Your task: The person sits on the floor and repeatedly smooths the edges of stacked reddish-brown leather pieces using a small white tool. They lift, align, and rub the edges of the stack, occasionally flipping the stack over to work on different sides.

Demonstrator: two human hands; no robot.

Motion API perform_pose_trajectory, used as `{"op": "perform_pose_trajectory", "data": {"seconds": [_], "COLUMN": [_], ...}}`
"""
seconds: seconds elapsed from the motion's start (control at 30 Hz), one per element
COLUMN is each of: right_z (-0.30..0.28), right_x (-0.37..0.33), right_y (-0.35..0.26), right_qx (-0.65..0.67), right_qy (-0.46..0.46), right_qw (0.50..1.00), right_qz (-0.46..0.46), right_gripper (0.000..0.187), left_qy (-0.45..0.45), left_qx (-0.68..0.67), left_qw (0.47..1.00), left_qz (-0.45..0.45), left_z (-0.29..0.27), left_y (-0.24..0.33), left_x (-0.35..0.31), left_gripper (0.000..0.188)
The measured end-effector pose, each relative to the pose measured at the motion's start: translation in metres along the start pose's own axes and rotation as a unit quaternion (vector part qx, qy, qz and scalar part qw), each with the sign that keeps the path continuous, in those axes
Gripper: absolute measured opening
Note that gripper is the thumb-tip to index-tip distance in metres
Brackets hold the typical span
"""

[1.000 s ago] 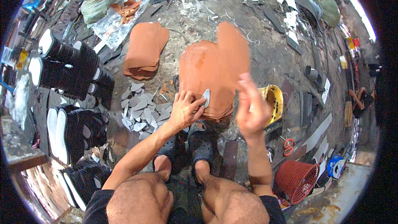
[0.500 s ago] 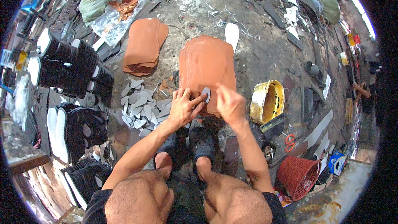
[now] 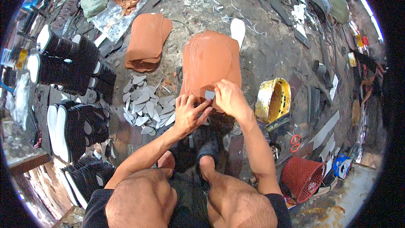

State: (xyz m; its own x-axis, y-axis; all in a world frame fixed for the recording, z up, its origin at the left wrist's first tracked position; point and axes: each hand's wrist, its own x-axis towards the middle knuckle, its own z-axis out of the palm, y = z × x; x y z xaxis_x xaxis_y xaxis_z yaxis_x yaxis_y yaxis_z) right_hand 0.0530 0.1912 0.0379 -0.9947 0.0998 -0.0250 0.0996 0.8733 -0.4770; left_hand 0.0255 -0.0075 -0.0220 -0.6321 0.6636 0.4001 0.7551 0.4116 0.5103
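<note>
In front of me rises a stack of reddish-brown sole-shaped sheets. At its near end, my left hand pinches a small grey teardrop-shaped piece with thumb and fingers. My right hand is closed beside that piece, its curled fingers over the near right part of the stack. What it grips, if anything, is hidden. Left of the stack lies a loose heap of similar grey pieces. A second pile of brown sheets sits farther off to the left.
A yellow-stained tub stands at right, with orange-handled scissors and a red basket nearer me. Stacked black soles with white faces line the left. A white sole lies behind the brown stack.
My right hand has moved slightly left and up, against the grey piece. That piece now shows less of its length in my left hand. The view has shifted a little.
</note>
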Motion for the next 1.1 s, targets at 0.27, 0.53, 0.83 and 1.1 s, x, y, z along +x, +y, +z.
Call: {"op": "perform_pose_trajectory", "data": {"seconds": [0.27,0.53,0.83,1.1], "right_z": [0.005,0.009,0.005,0.02], "right_x": [-0.031,-0.042,-0.068,-0.037], "right_y": [-0.015,-0.017,-0.001,-0.017], "right_qx": [-0.088,0.044,0.362,-0.063], "right_qy": [0.038,0.076,0.247,0.178], "right_qw": [0.993,0.995,0.881,0.977], "right_qz": [-0.066,-0.048,0.179,-0.096], "right_gripper": [0.017,0.049,0.024,0.024], "left_qy": [0.081,0.01,0.268,0.298], "left_qx": [-0.225,-0.299,-0.391,-0.272], "left_qw": [0.936,0.894,0.852,0.792], "left_qz": [-0.258,-0.332,-0.224,-0.459], "left_z": [-0.022,-0.006,-0.07,-0.032], "left_y": [-0.006,-0.003,-0.093,-0.332], "left_x": [0.011,0.052,0.125,0.095], "left_gripper": [0.028,0.065,0.065,0.068]}}
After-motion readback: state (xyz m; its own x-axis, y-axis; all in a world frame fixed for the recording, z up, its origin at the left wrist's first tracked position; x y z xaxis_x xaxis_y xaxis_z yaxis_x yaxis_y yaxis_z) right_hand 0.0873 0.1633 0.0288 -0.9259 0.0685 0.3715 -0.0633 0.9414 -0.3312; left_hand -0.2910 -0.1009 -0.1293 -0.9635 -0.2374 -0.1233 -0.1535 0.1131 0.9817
